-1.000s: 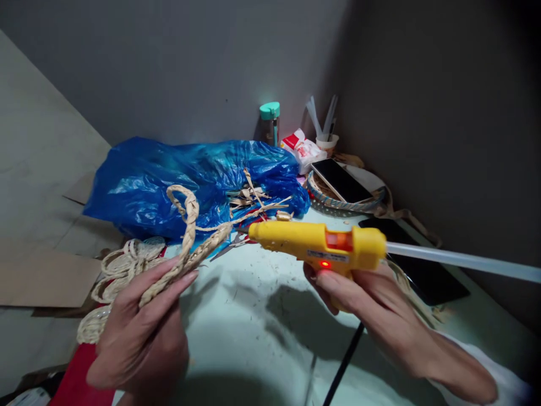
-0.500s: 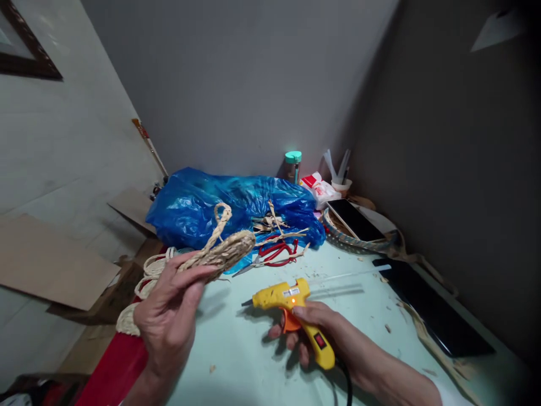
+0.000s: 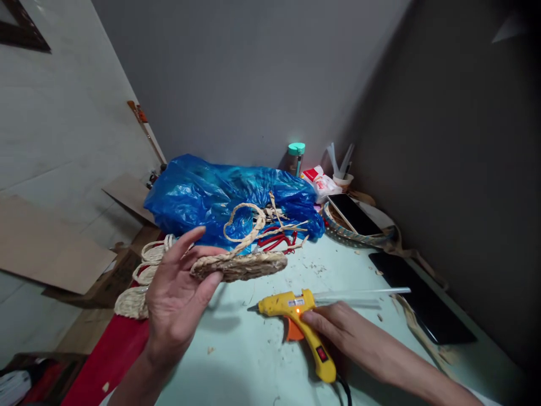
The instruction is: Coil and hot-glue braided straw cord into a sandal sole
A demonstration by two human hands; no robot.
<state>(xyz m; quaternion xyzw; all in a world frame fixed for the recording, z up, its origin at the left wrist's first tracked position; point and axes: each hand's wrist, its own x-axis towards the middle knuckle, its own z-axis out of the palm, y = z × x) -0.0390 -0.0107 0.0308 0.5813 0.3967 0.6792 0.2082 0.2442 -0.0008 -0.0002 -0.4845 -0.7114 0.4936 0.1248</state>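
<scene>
My left hand (image 3: pixel 175 304) pinches a small woven straw sandal (image 3: pixel 245 267) between thumb and fingers, its sole seen nearly edge-on. A braided strap (image 3: pixel 249 234) loops up from the sole. My right hand (image 3: pixel 342 327) is on the yellow hot glue gun (image 3: pixel 287 304), its thumb against the back of the body above the handle. The other fingers are hidden behind the gun. Its nozzle points left, below the sandal and apart from it; a clear glue stick (image 3: pixel 363 292) juts from the rear and an orange light glows on the body.
Finished-looking straw sandals (image 3: pixel 132 303) lie on the red strip (image 3: pixel 110 355) at left. Red-handled pliers (image 3: pixel 276 241) and straw strands lie before a blue plastic bag (image 3: pixel 203 186). A phone (image 3: pixel 355 213) rests on a round basket; a black panel (image 3: pixel 422 299) lies at right.
My left hand has turned the sandal flatter, its tip swinging right and down, strap loop opening wider. My right hand's fingers, visible below the trigger before, are now hidden behind the glue gun.
</scene>
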